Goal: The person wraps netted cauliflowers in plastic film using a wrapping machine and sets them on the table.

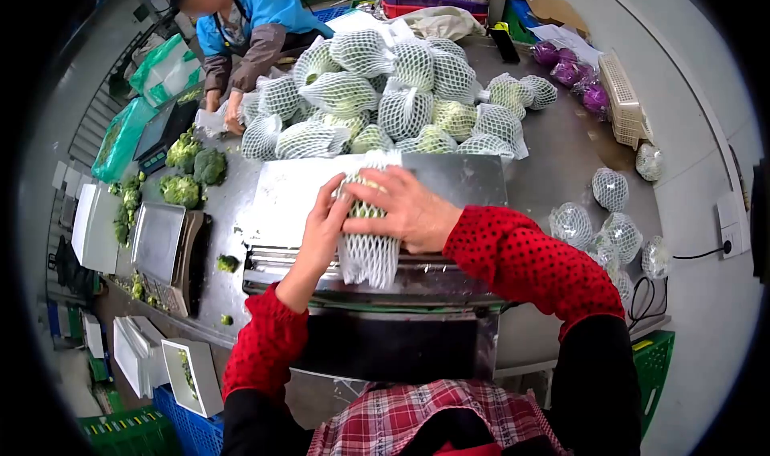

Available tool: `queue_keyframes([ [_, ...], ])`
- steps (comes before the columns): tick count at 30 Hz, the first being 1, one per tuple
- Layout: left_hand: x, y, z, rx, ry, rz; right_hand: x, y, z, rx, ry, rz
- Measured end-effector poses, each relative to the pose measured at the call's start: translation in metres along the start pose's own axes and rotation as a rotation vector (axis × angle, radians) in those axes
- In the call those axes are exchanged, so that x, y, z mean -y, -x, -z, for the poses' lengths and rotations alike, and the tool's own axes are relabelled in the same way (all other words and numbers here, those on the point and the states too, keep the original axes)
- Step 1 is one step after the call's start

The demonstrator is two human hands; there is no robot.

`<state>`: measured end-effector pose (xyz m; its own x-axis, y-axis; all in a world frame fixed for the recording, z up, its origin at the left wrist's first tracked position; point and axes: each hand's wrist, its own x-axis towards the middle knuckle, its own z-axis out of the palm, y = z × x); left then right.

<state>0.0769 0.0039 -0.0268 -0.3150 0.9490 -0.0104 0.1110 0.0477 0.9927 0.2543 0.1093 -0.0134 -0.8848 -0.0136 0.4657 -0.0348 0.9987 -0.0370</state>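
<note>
The netted pile (pixel 345 93) behind the steel plate (pixel 461 171) looks done, while at the plate's front the left hand (pixel 319 230) curls around and the right hand (pixel 419 214) clasps one net-sleeved vegetable (pixel 369 251), its lower netting loose, apparently unfinished; nearby broccoli (pixel 210 167) lies bare.
</note>
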Motion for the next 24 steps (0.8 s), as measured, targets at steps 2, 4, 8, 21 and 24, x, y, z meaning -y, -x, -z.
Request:
queue_keyframes([
  [2, 0.006, -0.005, 0.013, 0.033, 0.022, -0.058, 0.015, -0.005, 0.008, 0.045, 0.054, -0.031],
  [4, 0.002, -0.001, 0.021, -0.001, 0.035, -0.009, 0.034, -0.005, 0.035, 0.152, 0.073, -0.188],
  [8, 0.015, 0.044, 0.070, -0.112, -0.520, -0.236, 0.076, 0.069, 0.080, -0.141, -0.204, -0.709],
  [21, 0.019, 0.071, 0.096, 0.233, -0.624, 0.125, 0.133, 0.135, 0.043, -0.052, -0.597, -1.414],
  [24, -0.024, 0.125, 0.126, 0.424, 0.099, 0.389, 0.199, 0.126, 0.077, -0.582, -1.483, -1.608],
])
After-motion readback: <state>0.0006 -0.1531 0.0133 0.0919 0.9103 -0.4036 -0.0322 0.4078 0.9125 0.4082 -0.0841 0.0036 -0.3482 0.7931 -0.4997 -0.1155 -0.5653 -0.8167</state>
